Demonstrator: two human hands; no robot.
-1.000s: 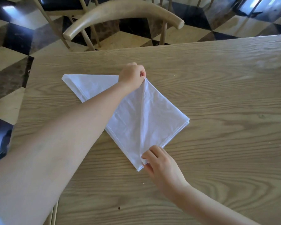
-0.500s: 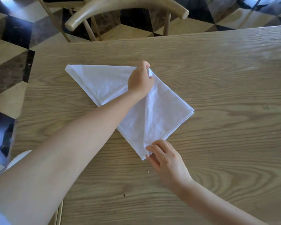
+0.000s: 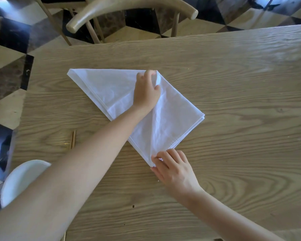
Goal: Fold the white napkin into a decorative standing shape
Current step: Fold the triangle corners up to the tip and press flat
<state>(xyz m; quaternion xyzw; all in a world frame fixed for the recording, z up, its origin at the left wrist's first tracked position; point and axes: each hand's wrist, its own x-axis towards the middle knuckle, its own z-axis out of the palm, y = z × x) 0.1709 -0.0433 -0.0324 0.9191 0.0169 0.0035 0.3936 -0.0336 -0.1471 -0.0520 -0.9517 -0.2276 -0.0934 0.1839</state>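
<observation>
The white napkin (image 3: pixel 172 117) lies flat on the wooden table (image 3: pixel 241 84), folded into layers, with a point at the far left, one at the right and one near me. A crease runs from its top corner down to the near tip. My left hand (image 3: pixel 146 91) reaches across the cloth and pinches the top corner. My right hand (image 3: pixel 174 169) presses its fingertips on the near tip. My left forearm hides part of the napkin's left edge.
A wooden chair (image 3: pixel 129 9) stands at the table's far side over a chequered floor. A white plate (image 3: pixel 21 180) sits at the near left, partly under my arm. A pair of chopsticks (image 3: pixel 73 139) lies left of my forearm.
My left hand has turned from a fist over the top corner to a pinch on it. The view has tilted, bringing the plate and chopsticks into sight.
</observation>
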